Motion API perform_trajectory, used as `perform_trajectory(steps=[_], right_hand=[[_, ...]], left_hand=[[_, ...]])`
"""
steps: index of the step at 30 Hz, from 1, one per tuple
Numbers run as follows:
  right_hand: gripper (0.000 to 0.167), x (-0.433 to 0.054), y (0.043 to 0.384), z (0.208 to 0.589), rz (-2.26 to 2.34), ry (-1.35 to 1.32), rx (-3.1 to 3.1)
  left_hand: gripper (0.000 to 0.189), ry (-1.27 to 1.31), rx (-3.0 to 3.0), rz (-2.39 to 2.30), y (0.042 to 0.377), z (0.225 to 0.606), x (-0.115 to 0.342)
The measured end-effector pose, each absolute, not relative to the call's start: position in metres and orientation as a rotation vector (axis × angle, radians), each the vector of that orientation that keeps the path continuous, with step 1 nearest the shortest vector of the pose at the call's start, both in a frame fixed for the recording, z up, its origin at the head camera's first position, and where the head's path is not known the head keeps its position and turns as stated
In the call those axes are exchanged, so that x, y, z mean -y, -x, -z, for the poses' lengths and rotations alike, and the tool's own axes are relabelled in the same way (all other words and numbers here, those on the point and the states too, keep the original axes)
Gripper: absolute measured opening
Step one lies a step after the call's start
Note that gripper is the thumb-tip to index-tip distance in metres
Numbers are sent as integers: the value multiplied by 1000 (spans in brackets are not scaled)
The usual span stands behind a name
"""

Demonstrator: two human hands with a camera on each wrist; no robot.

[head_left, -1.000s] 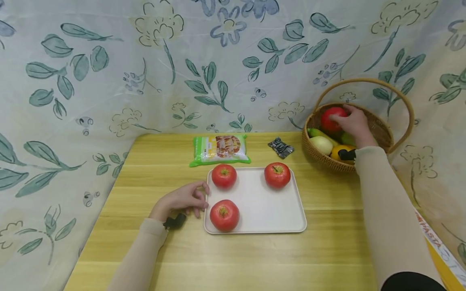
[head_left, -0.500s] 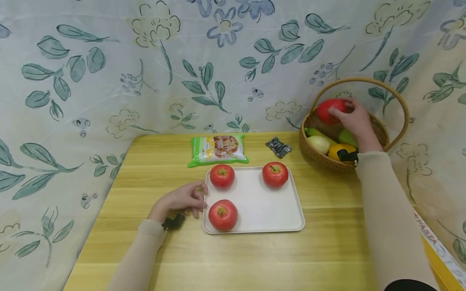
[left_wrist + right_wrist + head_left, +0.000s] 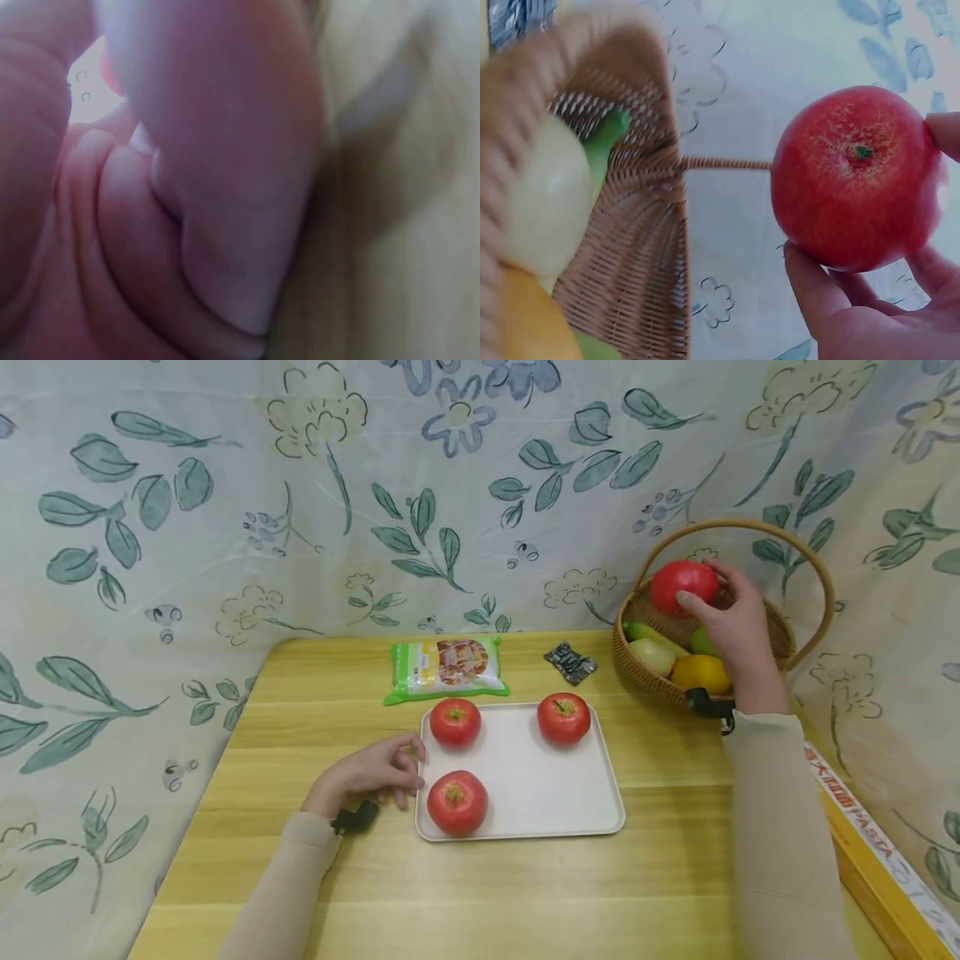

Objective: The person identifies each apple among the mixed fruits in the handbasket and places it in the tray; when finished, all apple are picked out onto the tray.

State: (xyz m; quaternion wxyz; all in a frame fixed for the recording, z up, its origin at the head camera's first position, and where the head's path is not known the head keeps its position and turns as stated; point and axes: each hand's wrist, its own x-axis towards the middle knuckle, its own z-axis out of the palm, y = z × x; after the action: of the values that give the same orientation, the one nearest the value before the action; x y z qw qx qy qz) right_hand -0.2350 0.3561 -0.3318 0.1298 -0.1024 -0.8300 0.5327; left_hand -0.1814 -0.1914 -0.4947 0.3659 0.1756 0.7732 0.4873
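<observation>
My right hand (image 3: 738, 618) grips a red apple (image 3: 684, 587) above the wicker basket (image 3: 652, 689) at the back right. In the right wrist view, thumb and fingers lie round the apple (image 3: 859, 180), with its stem dimple facing the camera. At the left rim of a white tray (image 3: 532, 793) rests my left hand (image 3: 367, 774), its fingers loosely bent and holding nothing; whether they touch the rim is unclear. The tray bears a back-left apple (image 3: 455, 722), a front-left apple (image 3: 457, 803) and a back-right apple (image 3: 564, 719).
Inside the basket lie a pale round vegetable (image 3: 652, 656), a yellow fruit (image 3: 701, 674) and green produce (image 3: 705, 642). A green-and-white food packet (image 3: 447, 668) and a small black wrapper (image 3: 571, 662) lie behind the tray. A yellow pasta box (image 3: 877, 852) lines the right edge.
My right hand has lifted the apple from among the basket's contents to above them, and the right forearm has shifted left. The left hand and the tray's apples stay in place.
</observation>
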Motion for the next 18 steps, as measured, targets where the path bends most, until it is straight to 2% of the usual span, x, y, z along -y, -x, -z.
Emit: perform_trajectory(steps=[4, 8, 18], right_hand=[[65, -344, 218, 338, -1560, 223, 2341], [64, -331, 202, 349, -1702, 32, 2209], [75, -295, 162, 383, -1598, -490, 2293]], left_hand=[[46, -439, -1981, -1260, 179, 496, 191], [46, -437, -1978, -1260, 179, 496, 191], [46, -451, -1981, -1254, 183, 495, 192]])
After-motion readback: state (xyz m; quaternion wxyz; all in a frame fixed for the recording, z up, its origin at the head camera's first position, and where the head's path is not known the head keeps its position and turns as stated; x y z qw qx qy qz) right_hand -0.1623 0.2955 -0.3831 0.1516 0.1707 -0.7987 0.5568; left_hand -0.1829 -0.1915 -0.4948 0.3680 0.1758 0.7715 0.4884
